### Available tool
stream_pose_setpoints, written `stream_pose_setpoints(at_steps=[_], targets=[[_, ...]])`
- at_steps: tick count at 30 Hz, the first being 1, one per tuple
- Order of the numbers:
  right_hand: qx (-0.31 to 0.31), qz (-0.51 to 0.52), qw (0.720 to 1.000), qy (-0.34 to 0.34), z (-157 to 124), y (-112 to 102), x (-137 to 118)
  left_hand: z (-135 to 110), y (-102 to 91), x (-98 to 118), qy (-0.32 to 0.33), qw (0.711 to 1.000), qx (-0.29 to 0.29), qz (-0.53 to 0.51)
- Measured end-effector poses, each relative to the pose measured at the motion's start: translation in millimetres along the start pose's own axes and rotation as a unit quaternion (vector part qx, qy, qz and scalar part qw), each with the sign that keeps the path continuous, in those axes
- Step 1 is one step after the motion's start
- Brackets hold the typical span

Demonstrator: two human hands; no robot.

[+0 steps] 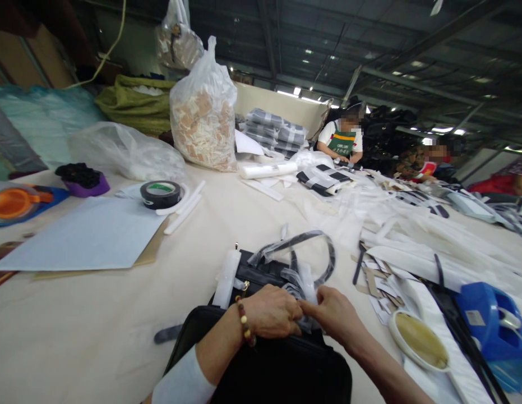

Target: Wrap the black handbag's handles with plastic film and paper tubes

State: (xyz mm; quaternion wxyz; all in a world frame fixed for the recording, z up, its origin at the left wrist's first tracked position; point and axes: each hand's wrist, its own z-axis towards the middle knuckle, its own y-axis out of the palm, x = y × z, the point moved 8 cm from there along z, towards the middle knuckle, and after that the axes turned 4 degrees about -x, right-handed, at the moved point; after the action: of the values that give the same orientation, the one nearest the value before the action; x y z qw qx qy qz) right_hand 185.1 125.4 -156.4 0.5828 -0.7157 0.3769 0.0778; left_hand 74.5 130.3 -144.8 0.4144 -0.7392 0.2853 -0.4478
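A black handbag [281, 367] lies in front of me on the pale table, its lower part nearest my body. Its strap handles [326, 247], wrapped in clear plastic, loop up at the far side. White foam pieces [227, 279] cover both sides of the bag's top, and a gold zipper pull [245, 286] shows at the left. My left hand [271, 311], with a beaded bracelet on the wrist, is closed over the bag. My right hand [331, 311] meets it, fingers pinched. Clear plastic wrap [295, 283] bunches between the two; the fingertips are partly hidden.
Left: paper sheets [88, 233], black tape roll [160, 194], purple tray [86, 182], orange-centred tape [14, 201]. Right: cardboard scraps [378, 280], hand mirror [418, 341], blue dispenser [485, 320]. A full plastic bag [204, 120] stands behind. Co-workers [342, 140] work at the far side.
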Motion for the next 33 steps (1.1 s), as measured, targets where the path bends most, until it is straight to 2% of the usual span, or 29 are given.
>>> stream_pose_setpoints(at_steps=[3, 7, 10, 13, 17, 20, 23, 27, 29, 33], targets=[[-0.058, 0.124, 0.99, 0.026, -4.4, 8.8, 14.4, -1.4, -1.3, -0.3, 0.0, 1.0, 0.009, -0.004], [-0.151, 0.303, 0.94, 0.046, -17.2, 19.6, 24.9, -2.0, -1.7, -1.8, -0.003, 1.0, 0.018, -0.014], [-0.164, 0.375, 0.911, 0.054, -23.8, 21.1, 27.1, -1.7, -1.9, -2.4, -0.004, 1.0, 0.02, -0.019], [-0.147, 0.399, 0.903, 0.064, -24.9, 21.5, 28.5, -1.9, -3.2, -2.3, -0.006, 1.0, 0.023, -0.017], [-0.115, 0.398, 0.908, 0.066, -21.4, 22.8, 32.5, -2.8, -4.3, -2.0, -0.01, 0.999, 0.027, -0.014], [-0.066, 0.369, 0.925, 0.063, -17.9, 21.0, 38.6, -2.9, -4.4, -2.1, -0.009, 0.999, 0.035, -0.012], [-0.002, 0.299, 0.953, 0.041, -15.4, 12.5, 37.0, -2.4, -4.2, -2.1, -0.006, 0.999, 0.044, -0.011], [0.06, 0.194, 0.979, -0.013, -15.5, -4.7, 18.0, -1.6, -3.9, -2.0, -0.006, 0.999, 0.044, -0.007], [0.056, 0.17, 0.983, -0.027, -16.0, -9.1, 10.3, -1.5, -4.0, -1.4, -0.005, 0.999, 0.041, -0.007], [0.008, 0.163, 0.986, -0.028, -14.9, -7.7, 6.9, -1.9, -4.5, 0.3, -0.005, 1.0, 0.027, -0.008]])
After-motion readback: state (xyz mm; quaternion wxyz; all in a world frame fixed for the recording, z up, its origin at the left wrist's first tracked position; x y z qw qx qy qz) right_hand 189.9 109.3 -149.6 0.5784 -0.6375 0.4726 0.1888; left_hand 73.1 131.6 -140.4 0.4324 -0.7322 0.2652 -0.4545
